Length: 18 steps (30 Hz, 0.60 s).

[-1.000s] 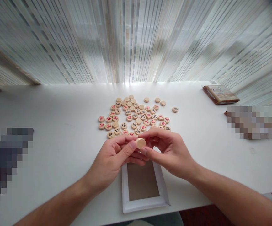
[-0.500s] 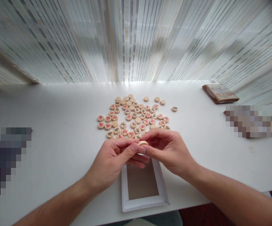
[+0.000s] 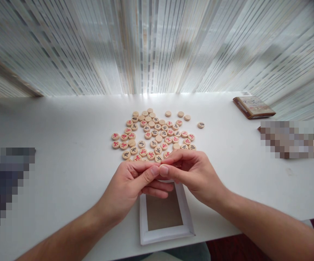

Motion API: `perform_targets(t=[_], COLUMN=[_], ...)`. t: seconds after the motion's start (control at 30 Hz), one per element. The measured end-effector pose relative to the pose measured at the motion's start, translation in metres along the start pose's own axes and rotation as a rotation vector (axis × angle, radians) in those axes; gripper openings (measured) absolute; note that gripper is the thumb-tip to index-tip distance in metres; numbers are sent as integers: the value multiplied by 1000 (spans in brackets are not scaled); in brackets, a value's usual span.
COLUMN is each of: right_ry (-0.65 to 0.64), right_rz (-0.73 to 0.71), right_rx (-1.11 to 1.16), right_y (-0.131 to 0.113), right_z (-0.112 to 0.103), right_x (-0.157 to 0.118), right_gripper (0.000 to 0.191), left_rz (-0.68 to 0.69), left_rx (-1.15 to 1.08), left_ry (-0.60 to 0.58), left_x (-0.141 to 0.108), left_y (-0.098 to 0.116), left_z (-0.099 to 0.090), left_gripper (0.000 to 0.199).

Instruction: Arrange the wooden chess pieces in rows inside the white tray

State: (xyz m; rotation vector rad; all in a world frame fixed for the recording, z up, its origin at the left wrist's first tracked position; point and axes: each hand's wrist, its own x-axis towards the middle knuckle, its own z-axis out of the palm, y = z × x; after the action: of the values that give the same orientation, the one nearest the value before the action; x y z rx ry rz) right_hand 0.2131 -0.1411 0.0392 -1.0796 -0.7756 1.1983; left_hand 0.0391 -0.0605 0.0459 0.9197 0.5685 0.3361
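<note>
Along the far edge of a white table (image 3: pixel 78 134), well beyond the white-rimmed tray (image 3: pixel 167 236), a striped curtain (image 3: pixel 157 47) is hung. The tray is laid near the table's front edge. Well to its left, a dark thing (image 3: pixel 7 188) is masked by coarse pixels; far to its right, a brownish thing (image 3: pixel 288 139) is masked likewise. Above the tray's far end the left hand (image 3: pixel 128 186) and the right hand (image 3: pixel 197 174) are held, their thumbs and forefingers pinched tip to tip. Past the brownish thing, to the tray's far right, a flat brown box (image 3: pixel 254 106) is placed. Beyond the tray, wooden discs (image 3: pixel 150 155) are scattered, many marked in red or black, some plain. Over the tray's far end, one pale disc (image 3: pixel 161 165) is gripped by both hands, almost wholly covered by fingertips; its upward side cannot be told.
</note>
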Motion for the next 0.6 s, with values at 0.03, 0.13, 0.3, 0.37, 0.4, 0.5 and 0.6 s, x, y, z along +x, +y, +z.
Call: perform_targets(t=[0.03,0.13,0.3,0.37,0.4,0.5,0.6], right_ry=[-11,-41,-72,-56,-48,-52,-65], right_rz=[-2,-14,5,16,20,20,-8], right_rx=[2,-34,-16,23,39,60,18], right_y=[-1,-3,-1,1,1,1,-1], right_z=[0,-2,-2,-1,-1,0,-1], right_x=[0,2,2,1,1,0,0], right_gripper=[19,11,12,19,22,21,12], left_rz=[8,28,32,28,29,35,40], left_rx=[3,4,-25,-19,-13,9,28], left_ry=[10,50,104,99,89,67,68], left_x=[0,0,1,1,0,-1,-2], left_y=[0,0,0,-1,-1,-2,-1], left_z=[1,2,2,2,2,3,3], left_gripper=[22,23,23,23,22,21,23])
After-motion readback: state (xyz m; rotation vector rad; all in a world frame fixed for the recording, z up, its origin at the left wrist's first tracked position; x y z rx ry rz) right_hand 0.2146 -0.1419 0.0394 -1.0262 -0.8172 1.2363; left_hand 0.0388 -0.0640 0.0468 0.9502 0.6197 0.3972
